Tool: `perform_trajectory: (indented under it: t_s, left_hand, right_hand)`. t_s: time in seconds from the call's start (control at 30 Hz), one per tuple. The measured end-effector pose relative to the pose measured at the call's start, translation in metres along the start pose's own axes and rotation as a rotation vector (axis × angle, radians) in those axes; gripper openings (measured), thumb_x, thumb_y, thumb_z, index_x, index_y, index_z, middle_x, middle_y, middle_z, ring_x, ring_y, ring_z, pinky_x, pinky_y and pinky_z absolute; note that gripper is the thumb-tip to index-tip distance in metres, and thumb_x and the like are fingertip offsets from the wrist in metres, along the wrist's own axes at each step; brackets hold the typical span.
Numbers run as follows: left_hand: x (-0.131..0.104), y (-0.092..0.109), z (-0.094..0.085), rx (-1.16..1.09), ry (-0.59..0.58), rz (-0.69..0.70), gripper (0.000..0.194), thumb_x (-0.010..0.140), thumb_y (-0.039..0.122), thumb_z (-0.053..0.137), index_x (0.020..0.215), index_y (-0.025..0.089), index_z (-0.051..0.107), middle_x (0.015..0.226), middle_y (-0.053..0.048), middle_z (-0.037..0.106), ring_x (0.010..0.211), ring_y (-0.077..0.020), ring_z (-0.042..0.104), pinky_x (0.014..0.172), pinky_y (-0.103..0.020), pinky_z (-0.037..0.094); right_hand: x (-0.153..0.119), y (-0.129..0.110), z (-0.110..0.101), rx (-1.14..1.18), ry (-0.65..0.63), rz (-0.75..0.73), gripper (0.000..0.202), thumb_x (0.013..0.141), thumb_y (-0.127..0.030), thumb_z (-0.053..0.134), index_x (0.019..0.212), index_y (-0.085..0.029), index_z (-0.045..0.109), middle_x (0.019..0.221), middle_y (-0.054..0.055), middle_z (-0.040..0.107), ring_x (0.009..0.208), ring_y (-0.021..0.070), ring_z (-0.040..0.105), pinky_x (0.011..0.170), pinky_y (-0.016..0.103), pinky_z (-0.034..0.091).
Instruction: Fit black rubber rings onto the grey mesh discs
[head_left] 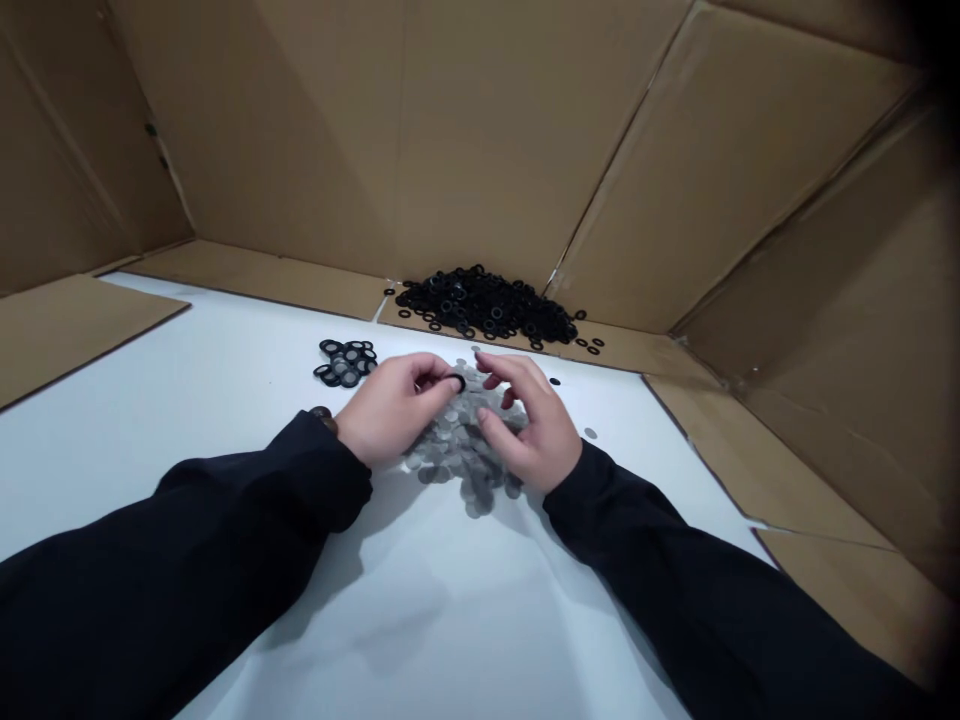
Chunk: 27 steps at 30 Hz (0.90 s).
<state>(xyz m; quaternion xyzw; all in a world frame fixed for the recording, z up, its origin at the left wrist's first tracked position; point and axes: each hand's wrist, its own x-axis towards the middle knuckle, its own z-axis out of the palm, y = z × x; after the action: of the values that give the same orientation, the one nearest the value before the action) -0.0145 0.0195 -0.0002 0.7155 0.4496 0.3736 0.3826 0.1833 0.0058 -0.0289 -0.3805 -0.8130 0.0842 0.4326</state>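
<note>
My left hand (400, 402) pinches a small black ring (458, 382) between thumb and fingertips, over the left side of a pile of thin grey discs (457, 435). To its right, my right hand (529, 418) hovers over the same pile with thumb and fingers apart. I see nothing between those fingers. Part of the disc pile is hidden beneath both hands. Beyond my left hand lies a small group of black rings with grey discs in their centres (346, 362).
A large heap of black rings (487, 303) lies against the cardboard back wall (405, 130). Cardboard walls enclose the white table (247, 370) at the back and both sides. A stray disc (591, 433) and a loose dark ring (555, 381) lie right of the pile.
</note>
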Motion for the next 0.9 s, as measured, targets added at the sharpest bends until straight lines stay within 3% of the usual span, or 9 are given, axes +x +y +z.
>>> perform_trajectory:
  t_s: [0.1, 0.17, 0.27, 0.37, 0.47, 0.57, 0.67, 0.8, 0.9]
  left_hand:
    - [0.013, -0.009, -0.024, 0.297, 0.275, 0.051, 0.023, 0.084, 0.036, 0.055, 0.086, 0.019, 0.07, 0.088, -0.007, 0.069, 0.079, -0.0205, 0.059, 0.074, -0.032, 0.044]
    - [0.021, -0.017, -0.039, 0.479, 0.361, 0.054, 0.026, 0.086, 0.034, 0.051, 0.088, 0.019, 0.072, 0.095, -0.01, 0.069, 0.085, -0.0245, 0.06, 0.078, -0.036, 0.044]
    - [0.028, -0.027, -0.053, 0.689, 0.353, 0.036, 0.031, 0.087, 0.031, 0.045, 0.09, 0.018, 0.074, 0.096, -0.014, 0.069, 0.088, -0.0289, 0.059, 0.077, -0.039, 0.043]
    - [0.03, -0.035, -0.055, 0.786, 0.311, -0.041, 0.029, 0.082, 0.03, 0.05, 0.098, 0.019, 0.072, 0.089, -0.013, 0.071, 0.081, -0.0287, 0.06, 0.072, -0.038, 0.043]
    - [0.029, -0.041, -0.054, 0.847, 0.241, -0.1, 0.022, 0.08, 0.031, 0.053, 0.085, 0.02, 0.071, 0.079, -0.011, 0.07, 0.072, -0.0264, 0.059, 0.067, -0.036, 0.042]
    - [0.03, -0.044, -0.057, 0.918, 0.207, -0.043, 0.019, 0.078, 0.028, 0.055, 0.074, 0.02, 0.071, 0.081, -0.012, 0.068, 0.082, -0.0281, 0.058, 0.072, -0.036, 0.043]
    - [0.03, -0.042, -0.058, 0.964, 0.215, 0.008, 0.023, 0.082, 0.029, 0.052, 0.076, 0.018, 0.072, 0.091, -0.014, 0.066, 0.093, -0.0308, 0.055, 0.079, -0.04, 0.043]
    - [0.028, -0.032, -0.051, 0.911, 0.255, 0.089, 0.032, 0.089, 0.034, 0.045, 0.086, 0.016, 0.071, 0.094, -0.015, 0.063, 0.092, -0.0292, 0.054, 0.082, -0.041, 0.042]
    - [0.024, -0.026, -0.042, 0.881, 0.195, 0.175, 0.03, 0.09, 0.029, 0.044, 0.09, 0.016, 0.071, 0.094, -0.013, 0.064, 0.092, -0.0274, 0.053, 0.083, -0.04, 0.042]
  right_hand:
    - [0.01, 0.033, -0.013, -0.193, 0.051, 0.138, 0.03, 0.084, -0.024, 0.056, 0.111, -0.016, 0.064, 0.1, 0.009, 0.064, 0.084, 0.0188, 0.06, 0.075, 0.033, 0.05]
    - [0.02, 0.063, -0.026, -0.37, 0.056, 0.294, 0.026, 0.085, -0.027, 0.055, 0.104, -0.015, 0.067, 0.089, 0.008, 0.067, 0.077, 0.0182, 0.06, 0.077, 0.033, 0.049]
    - [0.038, 0.108, -0.042, -0.637, -0.128, 0.507, 0.029, 0.086, -0.028, 0.052, 0.105, -0.016, 0.07, 0.092, 0.008, 0.07, 0.081, 0.0189, 0.062, 0.079, 0.031, 0.047]
    - [0.053, 0.137, -0.047, -0.71, -0.194, 0.534, 0.031, 0.085, -0.027, 0.055, 0.108, -0.016, 0.072, 0.099, 0.011, 0.07, 0.088, 0.0216, 0.063, 0.083, 0.032, 0.046]
    - [0.061, 0.146, -0.044, -0.757, -0.244, 0.541, 0.027, 0.08, -0.023, 0.059, 0.101, -0.015, 0.075, 0.101, 0.014, 0.069, 0.093, 0.0237, 0.062, 0.085, 0.032, 0.044]
    - [0.061, 0.144, -0.041, -0.8, -0.258, 0.549, 0.024, 0.079, -0.018, 0.057, 0.094, -0.015, 0.076, 0.101, 0.015, 0.067, 0.095, 0.0252, 0.062, 0.086, 0.033, 0.044]
    - [0.057, 0.139, -0.042, -0.827, -0.254, 0.55, 0.025, 0.081, -0.018, 0.054, 0.092, -0.014, 0.076, 0.102, 0.017, 0.065, 0.096, 0.0267, 0.062, 0.085, 0.035, 0.045]
    - [0.051, 0.137, -0.046, -0.817, -0.251, 0.528, 0.028, 0.082, -0.02, 0.053, 0.101, -0.014, 0.073, 0.111, 0.016, 0.063, 0.1, 0.0265, 0.06, 0.088, 0.033, 0.045]
    - [0.048, 0.141, -0.046, -0.788, -0.258, 0.518, 0.033, 0.083, -0.019, 0.053, 0.112, -0.015, 0.069, 0.11, 0.014, 0.064, 0.099, 0.0246, 0.061, 0.088, 0.032, 0.045]
